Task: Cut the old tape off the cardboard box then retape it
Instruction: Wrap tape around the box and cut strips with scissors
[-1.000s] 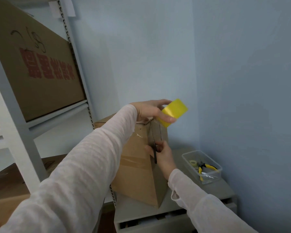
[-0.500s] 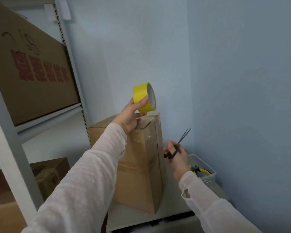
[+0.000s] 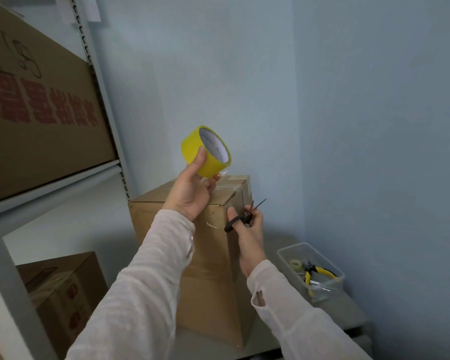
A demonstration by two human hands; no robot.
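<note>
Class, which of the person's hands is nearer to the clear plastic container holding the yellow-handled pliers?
Right. The right hand, gripping scissors, is up-left of the container; the left hand, holding the yellow tape, is higher and farther left.

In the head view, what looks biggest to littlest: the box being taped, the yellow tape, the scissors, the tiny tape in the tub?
Largest: cardboard box.
Next: yellow tape roll and scissors look about equally long, so I won't rank them; the roll is bulkier.
Smallest: small tape roll.
</note>
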